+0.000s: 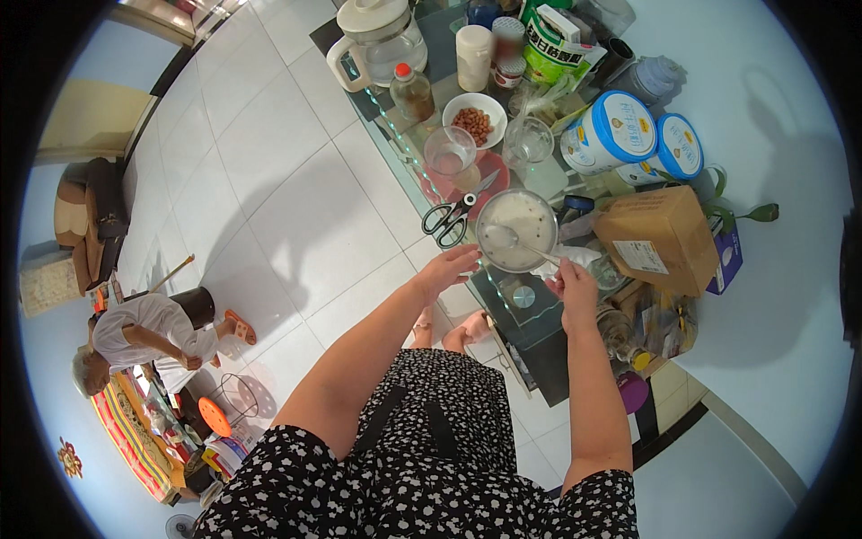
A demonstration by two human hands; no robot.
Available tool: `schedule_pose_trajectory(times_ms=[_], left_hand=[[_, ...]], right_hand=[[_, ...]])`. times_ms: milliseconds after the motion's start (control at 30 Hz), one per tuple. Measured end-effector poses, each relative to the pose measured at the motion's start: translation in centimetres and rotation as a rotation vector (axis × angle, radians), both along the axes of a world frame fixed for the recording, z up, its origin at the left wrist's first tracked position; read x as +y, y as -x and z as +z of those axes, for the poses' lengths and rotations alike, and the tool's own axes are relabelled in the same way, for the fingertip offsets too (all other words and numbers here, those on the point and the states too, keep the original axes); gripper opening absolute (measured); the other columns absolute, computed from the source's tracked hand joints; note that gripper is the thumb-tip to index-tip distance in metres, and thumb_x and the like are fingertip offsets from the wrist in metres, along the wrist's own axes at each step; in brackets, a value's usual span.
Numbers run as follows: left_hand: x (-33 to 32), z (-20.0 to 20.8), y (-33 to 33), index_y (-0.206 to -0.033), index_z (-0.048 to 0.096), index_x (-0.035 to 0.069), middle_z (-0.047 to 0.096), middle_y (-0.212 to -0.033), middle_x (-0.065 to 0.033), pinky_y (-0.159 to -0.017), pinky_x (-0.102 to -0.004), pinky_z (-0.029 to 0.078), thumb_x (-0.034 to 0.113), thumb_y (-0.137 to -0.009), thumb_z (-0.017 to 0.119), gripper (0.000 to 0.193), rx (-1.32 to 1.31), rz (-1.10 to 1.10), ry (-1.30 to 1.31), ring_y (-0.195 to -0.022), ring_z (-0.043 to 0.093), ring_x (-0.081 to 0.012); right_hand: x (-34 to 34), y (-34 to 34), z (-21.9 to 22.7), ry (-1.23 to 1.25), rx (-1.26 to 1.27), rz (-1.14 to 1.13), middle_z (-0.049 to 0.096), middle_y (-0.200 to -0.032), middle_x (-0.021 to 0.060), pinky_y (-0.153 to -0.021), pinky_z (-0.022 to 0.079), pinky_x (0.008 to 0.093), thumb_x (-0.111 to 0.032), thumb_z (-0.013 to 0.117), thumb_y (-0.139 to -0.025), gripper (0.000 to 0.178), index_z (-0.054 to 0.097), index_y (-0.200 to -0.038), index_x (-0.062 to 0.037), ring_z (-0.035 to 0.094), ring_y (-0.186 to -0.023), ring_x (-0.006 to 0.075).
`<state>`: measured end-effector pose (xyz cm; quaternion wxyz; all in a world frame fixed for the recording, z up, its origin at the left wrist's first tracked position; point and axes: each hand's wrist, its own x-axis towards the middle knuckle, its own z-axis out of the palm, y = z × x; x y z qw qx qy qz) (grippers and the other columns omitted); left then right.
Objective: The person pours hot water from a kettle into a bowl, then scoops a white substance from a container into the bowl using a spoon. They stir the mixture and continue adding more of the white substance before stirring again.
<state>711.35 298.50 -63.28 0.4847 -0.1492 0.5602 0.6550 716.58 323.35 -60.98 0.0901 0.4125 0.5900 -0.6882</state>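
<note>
A round metal bowl (479, 225) holds a pale, milky mixture with dark specks, at the table's near edge. My right hand (575, 289) is closed around the handle of a metal spoon (536, 252), whose head dips into the mixture. At the bowl's lower left is my left hand (449, 269), fingers stretched toward the rim; whether they touch it I cannot tell. Black-handled scissors (452, 218) lie just left of the bowl, blades over a red plate (489, 166). White crumpled tissue (579, 257) sits between the bowl and a cardboard box.
Behind the bowl stand two clear cups (449, 151), a white bowl of reddish nuts (496, 106), a red-capped bottle (412, 92) and a glass kettle (395, 45). Blue-lidded tins (588, 144) and the cardboard box (658, 235) line the right. A person (148, 332) is at far left.
</note>
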Motion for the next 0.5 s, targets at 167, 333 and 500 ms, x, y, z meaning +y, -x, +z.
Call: schedule_pose_trajectory(times_ms=[167,333,500], left_hand=[[0.0,0.0,0.0,-0.141,0.031,0.004,0.042,-0.139,-0.0082,-0.105,-0.0353,0.034,0.036,-0.097,0.043,0.056,0.004,0.004,0.002,-0.129,0.039,-0.0207],[0.0,0.0,-0.1,-0.141,0.032,0.004,0.042,-0.139,-0.0082,-0.104,-0.0355,0.034,0.036,-0.097,0.043,0.055,0.003,0.010,0.006,-0.128,0.040,-0.0212],[-0.1,-0.4,-0.1,-0.141,0.031,0.004,0.042,-0.139,-0.0080,-0.104,-0.0356,0.034,0.036,-0.097,0.044,0.056,0.010,0.008,-0.006,-0.128,0.040,-0.0212]], right_hand=[[0.2,0.9,0.8,-0.358,0.201,0.132,0.055,-0.078,0.0037,-0.067,0.047,0.0249,-0.019,0.055,-0.094,0.025,0.063,-0.104,0.0028,0.054,-0.068,0.0120],[0.9,1.5,1.2,-0.800,0.407,0.363,0.057,-0.084,0.0073,-0.072,0.045,0.0302,-0.020,0.055,-0.093,0.024,0.064,-0.105,-0.0007,0.056,-0.077,0.0186],[1.8,0.8,-1.4,-0.790,0.295,0.371,0.057,-0.077,0.0083,-0.069,0.046,0.0308,-0.019,0.055,-0.093,0.024,0.064,-0.100,0.0018,0.056,-0.070,0.0200]])
